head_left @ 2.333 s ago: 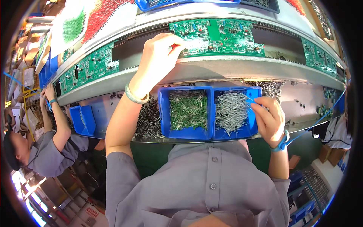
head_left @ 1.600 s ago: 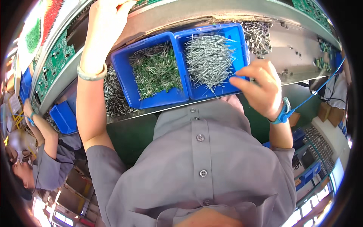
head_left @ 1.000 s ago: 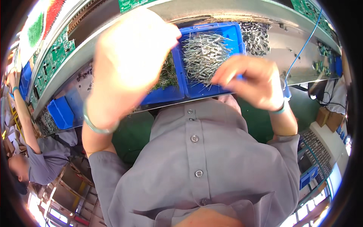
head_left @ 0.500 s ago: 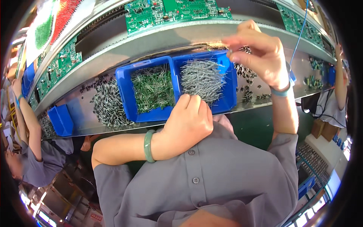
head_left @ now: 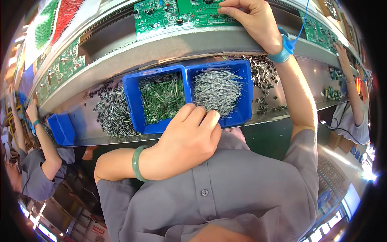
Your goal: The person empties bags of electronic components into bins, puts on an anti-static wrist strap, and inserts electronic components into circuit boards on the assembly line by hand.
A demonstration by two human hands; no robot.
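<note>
A person in a grey button-up shirt (head_left: pixel 225 189) stands at a long metal counter (head_left: pixel 193 52), seen from above. The left hand (head_left: pixel 187 137), with a green bangle (head_left: pixel 137 163) on its wrist, rests at the near edge of a blue plastic two-compartment bin (head_left: pixel 133 97). Its fingers (head_left: pixel 201 117) are curled together over the near rim of the right compartment, touching a pile of grey wire-leaded components (head_left: pixel 215 90); whether they pinch any cannot be told. The left compartment holds green wire-leaded components (head_left: pixel 161 97). The right hand (head_left: pixel 252 18) reaches to the far side, a blue wrist strap (head_left: pixel 282 46) with a thin blue cord around its wrist. Its fingers are drawn close together, tips pressed down on a green printed circuit board (head_left: pixel 173 14) lying in the conveyor track; anything held between them is too small to see. Loose small dark cylindrical components (head_left: pixel 113 115) lie heaped on the counter left of the bin, and more are scattered to its right. A small empty blue bin (head_left: pixel 60 129) sits further left. Other workers' arms show at the left and right edges.
</note>
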